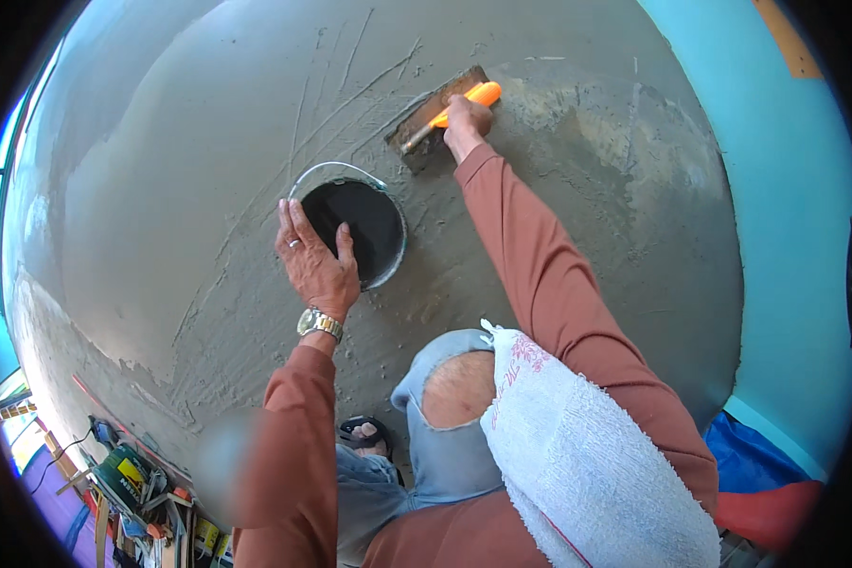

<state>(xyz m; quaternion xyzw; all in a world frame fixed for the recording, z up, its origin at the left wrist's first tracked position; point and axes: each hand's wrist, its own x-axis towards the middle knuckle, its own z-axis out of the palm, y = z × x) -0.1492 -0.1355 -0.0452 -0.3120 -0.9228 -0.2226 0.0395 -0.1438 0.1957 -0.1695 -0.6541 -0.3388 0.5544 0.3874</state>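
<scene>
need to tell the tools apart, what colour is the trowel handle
Bright orange, gripped by the right hand on the trowel; the head view shows it clearly.

Bucket [360, 227] on wet cement floor [161, 189], left hand [314, 265] on its near rim. Trowel [435, 114] beyond, to right, under right hand [466, 121]. Towel [587, 464] over right knee.
</scene>
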